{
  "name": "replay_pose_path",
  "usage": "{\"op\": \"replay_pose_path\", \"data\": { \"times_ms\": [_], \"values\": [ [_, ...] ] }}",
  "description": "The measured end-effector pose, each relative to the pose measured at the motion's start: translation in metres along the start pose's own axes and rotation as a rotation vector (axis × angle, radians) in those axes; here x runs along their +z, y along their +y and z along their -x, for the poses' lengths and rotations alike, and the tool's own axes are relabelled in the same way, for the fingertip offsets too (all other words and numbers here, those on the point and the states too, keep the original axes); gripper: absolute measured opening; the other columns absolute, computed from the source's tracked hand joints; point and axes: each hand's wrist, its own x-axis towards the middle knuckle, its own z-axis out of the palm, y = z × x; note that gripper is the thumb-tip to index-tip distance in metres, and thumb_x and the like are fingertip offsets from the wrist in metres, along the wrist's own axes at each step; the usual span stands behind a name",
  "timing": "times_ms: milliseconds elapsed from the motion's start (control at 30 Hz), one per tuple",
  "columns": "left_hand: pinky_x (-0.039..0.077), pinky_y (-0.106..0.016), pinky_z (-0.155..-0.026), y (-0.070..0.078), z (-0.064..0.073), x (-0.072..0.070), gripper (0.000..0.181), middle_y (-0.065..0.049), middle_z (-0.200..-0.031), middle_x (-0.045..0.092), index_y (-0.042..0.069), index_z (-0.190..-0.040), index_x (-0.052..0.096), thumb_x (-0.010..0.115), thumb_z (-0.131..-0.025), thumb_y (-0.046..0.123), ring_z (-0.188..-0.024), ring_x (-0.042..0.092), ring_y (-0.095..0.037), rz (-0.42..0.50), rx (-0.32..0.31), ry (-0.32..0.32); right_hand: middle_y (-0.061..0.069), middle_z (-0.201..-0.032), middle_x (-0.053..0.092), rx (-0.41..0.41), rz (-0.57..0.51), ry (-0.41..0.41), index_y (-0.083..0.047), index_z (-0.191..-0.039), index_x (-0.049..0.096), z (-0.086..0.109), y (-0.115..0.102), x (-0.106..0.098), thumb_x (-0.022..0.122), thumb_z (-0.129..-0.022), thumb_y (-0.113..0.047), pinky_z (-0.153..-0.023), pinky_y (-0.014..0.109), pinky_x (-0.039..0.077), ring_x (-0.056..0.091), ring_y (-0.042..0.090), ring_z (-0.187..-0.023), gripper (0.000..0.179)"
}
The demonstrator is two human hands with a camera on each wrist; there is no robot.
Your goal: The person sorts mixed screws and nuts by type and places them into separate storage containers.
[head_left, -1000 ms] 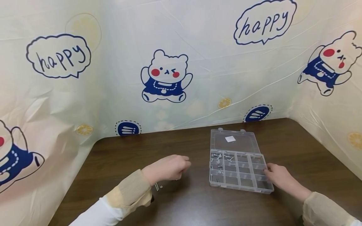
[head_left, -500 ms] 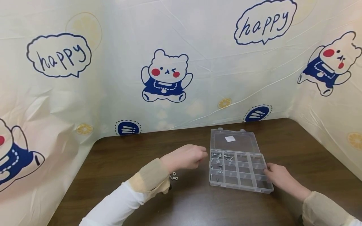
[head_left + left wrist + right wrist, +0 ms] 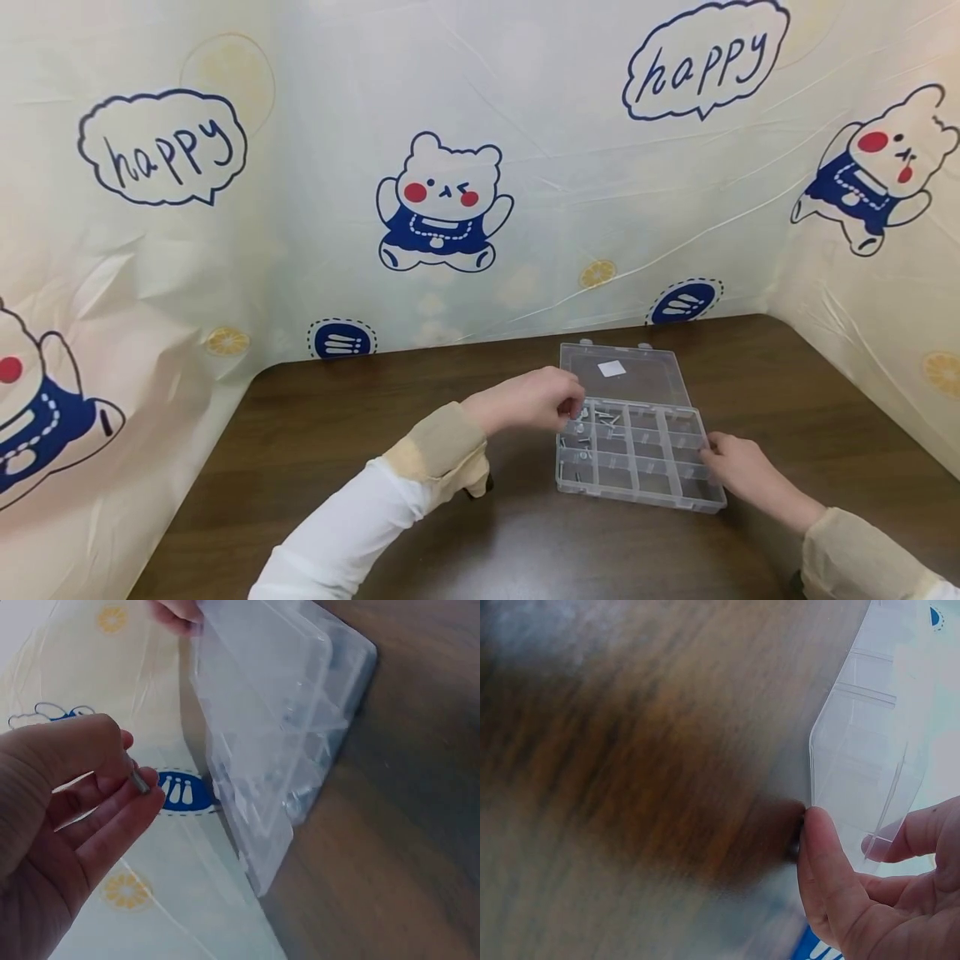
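My left hand point(image 3: 532, 398) pinches a small silvery screw point(image 3: 140, 782) between thumb and fingertips; most of it is covered by the fingers. The hand is above the back left corner of a clear plastic compartment box point(image 3: 652, 482), whose lid point(image 3: 645, 377) lies folded back behind it. Screws and other small metal hardware point(image 3: 606, 418) lie in the left-hand compartments, while those to the right look bare. At the box's right wall, my right hand point(image 3: 738, 471) grips the edge, with thumb and fingers on either side of the wall point(image 3: 832, 761).
The box stands on a dark brown wooden table point(image 3: 360, 400). A printed curtain point(image 3: 315, 250) encloses the table's back and sides. A white label point(image 3: 611, 368) is on the lid.
My left hand has moved right and away from me, from the table left of the box to over its back left corner. The nuts seen beside it are now hidden. My right hand stays put.
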Motion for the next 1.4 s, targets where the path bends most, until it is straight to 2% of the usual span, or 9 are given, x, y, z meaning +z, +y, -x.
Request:
{"op": "replay_pose_path", "data": {
  "times_ms": [133, 333, 467, 600, 767, 933, 1100, 1233, 1400],
  "values": [
    [0.037, -0.012, -0.059, -0.002, -0.012, 0.004, 0.010, 0.004, -0.073, 0.054, 0.008, -0.078, 0.064, 0.059, -0.075, -0.001, -0.066, 0.047, -0.005, 0.083, -0.047, 0.004, 0.037, -0.097, 0.055, 0.004, -0.009, 0.003, 0.026, -0.109, 0.042, 0.000, 0.001, 0.001, 0.040, -0.087, -0.008, -0.062, 0.037, 0.050, 0.063, 0.024, -0.070, 0.040],
    [0.039, -0.012, -0.061, 0.000, -0.029, 0.007, 0.009, 0.005, -0.074, 0.058, 0.007, -0.084, 0.067, 0.060, -0.079, 0.003, -0.068, 0.050, -0.004, 0.114, -0.130, 0.016, 0.037, -0.098, 0.055, -0.007, -0.029, 0.011, 0.026, -0.110, 0.042, -0.003, 0.007, 0.003, 0.041, -0.087, -0.010, -0.062, 0.038, 0.050, 0.063, 0.023, -0.069, 0.042],
    [0.040, -0.013, -0.061, 0.005, -0.037, 0.010, 0.009, 0.005, -0.076, 0.061, 0.007, -0.085, 0.068, 0.060, -0.081, 0.005, -0.067, 0.051, -0.004, 0.159, -0.252, 0.055, 0.036, -0.096, 0.056, -0.025, -0.023, 0.025, 0.025, -0.109, 0.043, -0.005, 0.013, 0.005, 0.041, -0.088, -0.012, -0.061, 0.036, 0.049, 0.063, 0.020, -0.065, 0.042],
    [0.041, -0.015, -0.060, 0.009, -0.044, 0.013, 0.009, 0.004, -0.074, 0.063, 0.009, -0.080, 0.069, 0.061, -0.080, 0.005, -0.064, 0.051, -0.005, 0.252, -0.394, 0.120, 0.034, -0.094, 0.057, -0.023, -0.018, 0.024, 0.025, -0.108, 0.044, -0.004, 0.011, 0.004, 0.041, -0.088, -0.011, -0.061, 0.036, 0.049, 0.063, 0.020, -0.065, 0.041],
    [0.040, -0.016, -0.053, 0.009, -0.054, 0.019, 0.010, 0.003, -0.068, 0.062, 0.008, -0.078, 0.069, 0.061, -0.079, 0.003, -0.055, 0.049, -0.005, 0.351, -0.504, 0.157, 0.034, -0.093, 0.057, -0.001, -0.008, 0.015, 0.025, -0.108, 0.043, -0.001, 0.002, 0.000, 0.041, -0.087, -0.008, -0.064, 0.039, 0.049, 0.063, 0.024, -0.070, 0.040],
    [0.040, -0.016, -0.049, 0.007, -0.063, 0.030, 0.010, 0.001, -0.066, 0.062, 0.005, -0.079, 0.069, 0.060, -0.079, 0.002, -0.051, 0.051, -0.005, 0.423, -0.541, 0.182, 0.034, -0.093, 0.058, 0.003, 0.000, 0.016, 0.025, -0.108, 0.044, 0.001, -0.001, -0.001, 0.040, -0.087, -0.008, -0.064, 0.039, 0.049, 0.063, 0.024, -0.070, 0.039],
    [0.040, -0.015, -0.054, 0.004, -0.063, 0.036, 0.011, 0.001, -0.074, 0.065, 0.007, -0.083, 0.069, 0.060, -0.078, 0.004, -0.059, 0.052, -0.006, 0.359, -0.554, 0.235, 0.034, -0.093, 0.057, -0.011, -0.023, 0.017, 0.025, -0.108, 0.044, 0.001, -0.002, 0.000, 0.041, -0.087, -0.008, -0.062, 0.037, 0.049, 0.063, 0.024, -0.068, 0.039],
    [0.041, -0.016, -0.059, 0.000, -0.058, 0.035, 0.011, 0.003, -0.078, 0.065, 0.009, -0.084, 0.069, 0.060, -0.079, 0.007, -0.065, 0.054, -0.007, 0.310, -0.571, 0.229, 0.035, -0.095, 0.057, -0.012, 0.001, 0.026, 0.025, -0.108, 0.044, 0.000, -0.001, 0.001, 0.041, -0.086, -0.008, -0.063, 0.038, 0.049, 0.063, 0.026, -0.073, 0.040],
    [0.041, -0.017, -0.063, -0.005, -0.049, 0.027, 0.010, 0.005, -0.073, 0.063, 0.010, -0.082, 0.069, 0.060, -0.079, 0.011, -0.066, 0.051, -0.007, 0.330, -0.599, 0.187, 0.031, -0.091, 0.059, -0.017, 0.027, 0.037, 0.024, -0.107, 0.046, 0.000, 0.002, 0.001, 0.041, -0.086, -0.009, -0.063, 0.038, 0.048, 0.062, 0.026, -0.073, 0.039]
  ]
}}
